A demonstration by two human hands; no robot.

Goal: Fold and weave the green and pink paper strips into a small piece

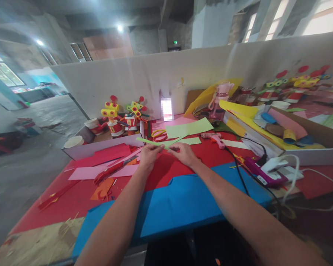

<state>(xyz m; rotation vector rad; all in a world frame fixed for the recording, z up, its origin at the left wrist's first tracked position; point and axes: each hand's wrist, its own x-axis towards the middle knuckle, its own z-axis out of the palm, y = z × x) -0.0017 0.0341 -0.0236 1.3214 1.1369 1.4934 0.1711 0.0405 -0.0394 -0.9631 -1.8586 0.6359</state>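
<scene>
Near the middle of the table, my left hand (150, 156) and my right hand (184, 154) meet almost fingertip to fingertip. Both pinch a light green paper strip (145, 141), which crosses or folds between them; one end points left and another rises to the right. Whether it is one strip or two I cannot tell. Just beyond my fingers lie a wide green paper sheet (190, 128) and a narrower green piece (192, 140). Yellow-and-red-handled scissors (159, 135) rest behind my left hand. A pink glue gun (215, 139) lies right of my right hand.
Left stand yellow-and-red paper figures (115, 127) in a shallow box (100, 147). A red cutter-like tool (111, 171) lies on pink paper. Blue paper (180, 207) covers the front edge. At right are a purple power strip (266, 173), cables and a box of paper (302, 155).
</scene>
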